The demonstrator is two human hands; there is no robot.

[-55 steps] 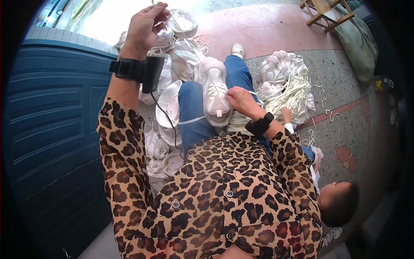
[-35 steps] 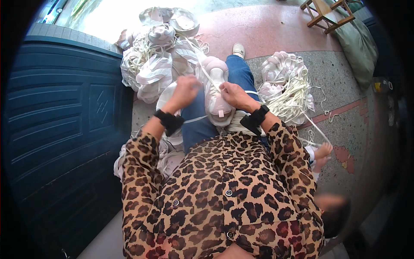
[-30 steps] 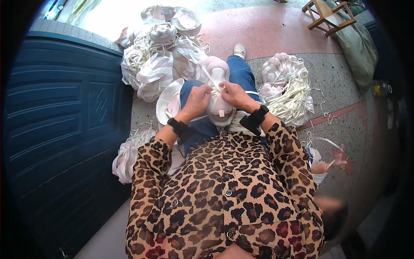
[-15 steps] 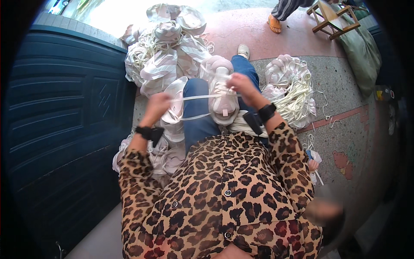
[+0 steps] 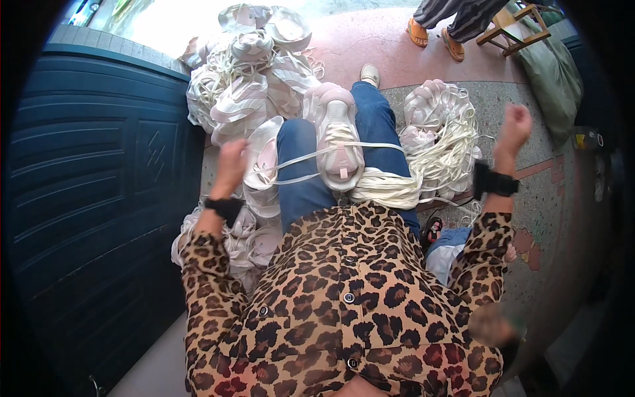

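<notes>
A pink-and-white shoe upper (image 5: 338,135) rests on my lap between the knees, partly laced. From it a pale shoelace (image 5: 297,160) runs left in two strands, and one strand crosses right over my thigh. My left hand (image 5: 231,161) is beside those left strands, its fingers blurred; whether it grips the lace is unclear. Raised far out to the right, my right hand (image 5: 514,124) is closed in a fist; any lace inside it is not visible. A bundle of cream laces (image 5: 387,188) lies across my right thigh.
Piled uppers (image 5: 245,99) stand left, with another upper (image 5: 262,155) beside my left knee. More uppers and loose laces (image 5: 450,149) lie right. A blue panelled door (image 5: 99,159) borders the left. A sandaled person (image 5: 456,30) stands near a wooden stool (image 5: 516,30). Someone in blue (image 5: 450,248) is at my right elbow.
My right hand has swung from above the shoe upper far out to the right. The left hand has shifted slightly left. More of the person in blue shows, and both sandaled feet are now visible.
</notes>
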